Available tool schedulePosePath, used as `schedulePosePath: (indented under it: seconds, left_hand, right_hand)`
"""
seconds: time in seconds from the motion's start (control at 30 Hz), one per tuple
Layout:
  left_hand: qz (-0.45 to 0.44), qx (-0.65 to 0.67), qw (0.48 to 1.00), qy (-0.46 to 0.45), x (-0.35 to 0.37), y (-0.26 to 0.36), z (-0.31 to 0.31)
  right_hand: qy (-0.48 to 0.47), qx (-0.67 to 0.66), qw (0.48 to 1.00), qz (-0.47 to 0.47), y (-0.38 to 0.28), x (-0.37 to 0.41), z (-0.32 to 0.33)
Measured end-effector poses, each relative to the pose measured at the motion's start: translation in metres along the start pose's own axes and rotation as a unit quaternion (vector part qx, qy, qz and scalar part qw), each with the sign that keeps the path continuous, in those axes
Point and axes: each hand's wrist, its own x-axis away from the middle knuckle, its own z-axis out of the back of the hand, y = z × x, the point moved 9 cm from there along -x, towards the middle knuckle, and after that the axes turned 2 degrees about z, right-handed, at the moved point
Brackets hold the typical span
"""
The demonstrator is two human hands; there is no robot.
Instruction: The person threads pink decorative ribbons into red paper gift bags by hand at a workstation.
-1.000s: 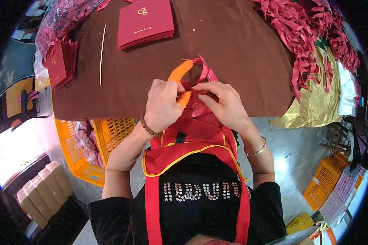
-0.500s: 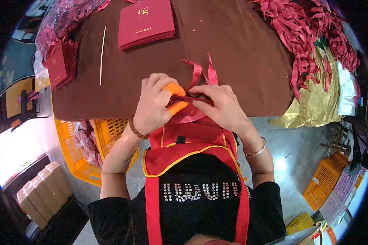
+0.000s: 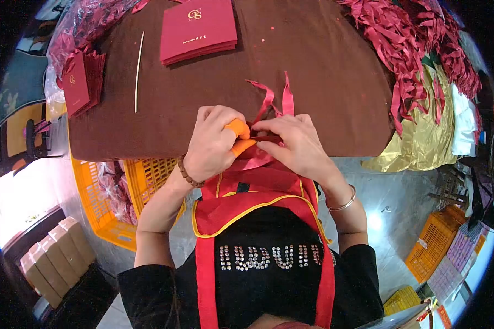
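Note:
At the table's near edge, my left hand (image 3: 211, 142) is closed, with orange covers on its thumb and index finger pinching the edge of a dark red paper bag (image 3: 261, 139). My right hand (image 3: 297, 143) faces it from the other side, thumb and fingers pinching the same bag. Most of the bag is hidden behind my fingers, so its full shape does not show. Two ends of a red ribbon (image 3: 287, 101) stick up beyond my hands over the brown cloth. More shiny red ribbon hangs below my fingers, in front of the red apron (image 3: 219, 211).
On the brown tablecloth (image 3: 324, 66) lie a stack of burgundy bags (image 3: 197, 30), small burgundy bags (image 3: 78, 85) and a thin white stick (image 3: 139, 71). Ribbons (image 3: 384, 41) heap at right above gold wrapping (image 3: 417, 145). Orange crates (image 3: 99, 208) stand below left.
Both hands stay at the bag, with fingers shifting slightly. The left hand has moved a little to the right and down, and the ribbon ends have shifted slightly right.

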Motion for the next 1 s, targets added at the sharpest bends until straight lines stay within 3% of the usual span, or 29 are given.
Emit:
schedulePosePath:
  seconds: [0.1,0.27,0.37,0.47,0.6,0.7,0.77,1.0]
  left_hand:
    - [0.008,0.013,1.0,0.009,0.001,-0.004,-0.001]
    - [0.025,0.052,0.998,0.039,-0.001,-0.01,0.005]
    - [0.146,0.086,0.984,-0.051,-0.001,-0.042,-0.015]
    - [0.136,-0.004,0.986,-0.1,-0.01,-0.034,-0.017]
    - [0.067,-0.003,0.988,-0.137,-0.016,-0.024,-0.015]
    - [0.054,0.059,0.986,-0.15,-0.012,-0.028,-0.019]
    - [0.101,0.165,0.965,-0.175,-0.009,-0.035,-0.024]
    - [0.084,0.172,0.957,-0.219,-0.004,-0.031,-0.018]
  right_hand:
    - [0.014,-0.051,0.998,-0.038,0.004,0.0,0.004]
    - [0.026,-0.038,0.999,-0.018,0.002,0.002,0.004]
    - [0.032,-0.011,0.999,0.003,-0.001,0.002,0.002]
    - [0.045,-0.008,0.999,0.01,0.0,0.003,0.002]
    - [0.045,-0.006,0.999,0.007,0.0,0.004,0.002]
    - [0.043,-0.001,0.999,0.014,-0.002,0.004,0.002]
    - [0.053,0.004,0.998,0.031,-0.007,0.005,0.005]
    - [0.085,0.053,0.99,0.103,-0.036,0.009,0.007]
